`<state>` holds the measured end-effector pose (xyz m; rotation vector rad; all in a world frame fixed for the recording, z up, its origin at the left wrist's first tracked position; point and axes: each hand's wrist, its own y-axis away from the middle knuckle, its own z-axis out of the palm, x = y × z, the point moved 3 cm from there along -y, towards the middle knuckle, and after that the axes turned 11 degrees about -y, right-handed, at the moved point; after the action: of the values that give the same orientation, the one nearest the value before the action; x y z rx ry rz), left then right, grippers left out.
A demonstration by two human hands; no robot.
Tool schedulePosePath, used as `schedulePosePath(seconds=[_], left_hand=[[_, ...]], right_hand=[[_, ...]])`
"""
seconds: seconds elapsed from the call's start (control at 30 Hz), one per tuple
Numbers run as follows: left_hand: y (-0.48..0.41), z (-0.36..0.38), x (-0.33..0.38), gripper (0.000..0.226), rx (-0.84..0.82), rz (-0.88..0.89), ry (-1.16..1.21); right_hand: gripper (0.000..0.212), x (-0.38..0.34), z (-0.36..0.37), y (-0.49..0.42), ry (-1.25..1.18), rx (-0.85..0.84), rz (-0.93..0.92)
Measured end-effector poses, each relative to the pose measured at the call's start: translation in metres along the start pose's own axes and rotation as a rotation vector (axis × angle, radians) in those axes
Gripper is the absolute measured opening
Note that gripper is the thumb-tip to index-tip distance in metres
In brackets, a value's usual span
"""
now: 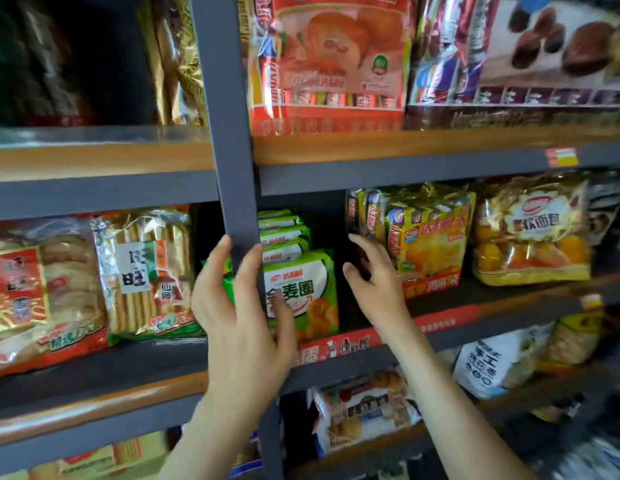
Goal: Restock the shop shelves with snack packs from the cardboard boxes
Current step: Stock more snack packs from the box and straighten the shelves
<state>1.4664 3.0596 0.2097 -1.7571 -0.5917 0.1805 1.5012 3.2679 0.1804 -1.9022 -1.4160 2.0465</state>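
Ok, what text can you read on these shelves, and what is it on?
"全麦圈": front green snack pack, middle shelf.
"软面包": yellow bread bag.
"仙貝": rice cracker pack.
"手工": white bag, lower shelf.
"康师傅": red shelf-edge strip.
Top-shelf orange bag and price tag: too blurred to read.

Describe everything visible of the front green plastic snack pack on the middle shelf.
The green plastic snack pack stands upright, fronting a row of like packs, beside the grey metal post that hides its left edge. Glossy face: white panel, red logo, dark characters, orange ring biscuits. The left hand's thumb rests on it.
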Motion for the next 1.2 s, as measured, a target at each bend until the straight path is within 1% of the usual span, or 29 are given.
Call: schedulePosePath(seconds=[0.1, 0.17, 0.23, 0.27, 0.33, 0.43, 0.57, 0.63, 0.7, 0.77, 0.97, 1.1, 1.13, 1.2], left_hand=[[0.012, 0.016, 0.030, 0.051, -0.045, 0.188, -0.043], [0.013, 0.034, 0.046, 0.054, -0.131, 0.297, -0.036], [0.014, 0.060, 0.059, 0.059, -0.231, 0.336, -0.054], [0.014, 0.074, 0.066, 0.064, -0.277, 0.342, -0.076], [0.014, 0.103, 0.078, 0.079, -0.356, 0.352, -0.140], [0.009, 0.145, 0.098, 0.093, -0.398, 0.381, -0.266], [-0.003, 0.192, 0.122, 0.101, -0.383, 0.440, -0.414], [-0.009, 0.210, 0.130, 0.103, -0.370, 0.454, -0.465], [-0.012, 0.220, 0.133, 0.106, -0.357, 0.451, -0.521], [-0.014, 0.224, 0.133, 0.111, -0.348, 0.439, -0.566], [-0.012, 0.225, 0.128, 0.119, -0.340, 0.393, -0.666], [-0.013, 0.225, 0.128, 0.120, -0.347, 0.404, -0.681], [-0.013, 0.225, 0.127, 0.120, -0.352, 0.401, -0.684], [-0.012, 0.224, 0.126, 0.121, -0.361, 0.387, -0.685]], right_hand=[[0.048, 0.009, -0.039, 0.001, 0.010, 0.225, 0.027], [0.051, 0.016, -0.072, -0.002, 0.019, 0.360, 0.069], [0.061, 0.030, -0.105, -0.010, 0.105, 0.437, 0.134], [0.070, 0.040, -0.120, -0.015, 0.144, 0.436, 0.193], [0.089, 0.058, -0.143, -0.024, 0.163, 0.372, 0.311], [0.102, 0.077, -0.166, -0.041, 0.152, 0.213, 0.358], [0.117, 0.100, -0.181, -0.065, 0.154, -0.061, 0.394], [0.120, 0.107, -0.183, -0.073, 0.108, -0.190, 0.400], [0.128, 0.112, -0.181, -0.077, 0.091, -0.291, 0.394], [0.131, 0.117, -0.180, -0.084, 0.040, -0.317, 0.369], [0.126, 0.128, -0.172, -0.092, -0.085, -0.380, 0.327], [0.117, 0.135, -0.177, -0.097, -0.210, -0.383, 0.405], [0.117, 0.136, -0.178, -0.099, -0.230, -0.383, 0.421], [0.126, 0.135, -0.175, -0.101, -0.186, -0.392, 0.403]])
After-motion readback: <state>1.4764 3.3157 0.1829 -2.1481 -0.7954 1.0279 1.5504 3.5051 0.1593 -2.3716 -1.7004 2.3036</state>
